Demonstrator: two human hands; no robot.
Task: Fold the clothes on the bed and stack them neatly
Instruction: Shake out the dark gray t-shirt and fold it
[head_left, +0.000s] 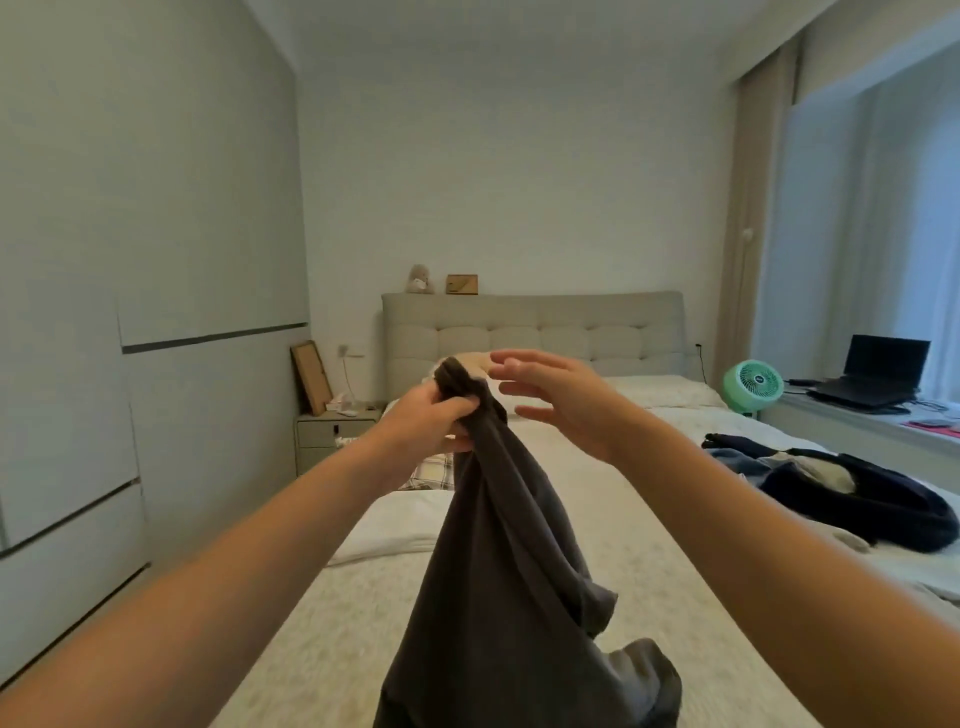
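A bunched top edge of the dark grey garment (498, 530) is gripped in the left hand (431, 415), fingers curled round the cloth, and the piece is held up over the bed (597, 499) so that it hangs down towards six o'clock. Just beside it, at three o'clock, the right hand (556, 400) is held with fingers spread and nothing in it, near the cloth but apart from it. The step in hand is judged to be the shaking-out and finding of edges, with no fold made yet. A second grip by the right hand is called for next, so the garment can be spread flat. Further out, at three o'clock on the bed, a dark navy heap of clothes (841, 493) is left unfolded.
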